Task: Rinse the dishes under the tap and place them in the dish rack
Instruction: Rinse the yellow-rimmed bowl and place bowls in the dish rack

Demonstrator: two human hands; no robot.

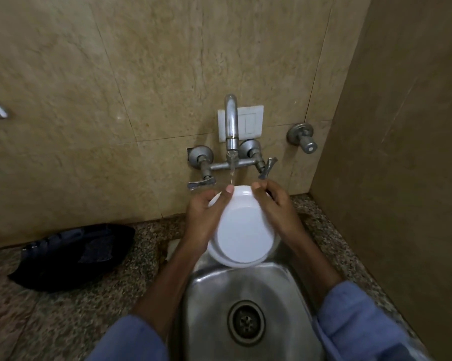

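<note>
Beige stone-tile wall (141, 61) is backing a speckled granite counter (89, 308). The tap (231, 126) is wall-mounted, and I'm placing everything else off it.

Step in hand: rinsing. A water stream (231, 173) is running from the tap and hitting right at the top rim of the white dish (242, 230). The dish is hanging directly below the tap over the steel sink (214, 290). It's tilted, with its underside facing the camera.

- Left hand (206, 217) is gripping the dish's left edge. The thumb is lying across the rim just beside the stream, and the other fingers are going behind the dish, hidden.
- Right hand (274, 207) is gripping the right edge, fingers curled together onto the rim.

Containers:
- The sink basin below the tap is showing bare wet steel and the drain (246, 323).
- The dish's hollow is facing away, so I can't tell what's in it.

A dark cloth (71, 254) is lying on the counter, well left of the tap and lower.

My read on the next move: turning the dish so water is reaching the hollow side, tipping it to drain, then carrying it to the rack. The rack isn't in view, so which way it lies from the tap is unknown. The wet rim is likely slippery, so I'd be keeping both hands on through the turn.
</note>
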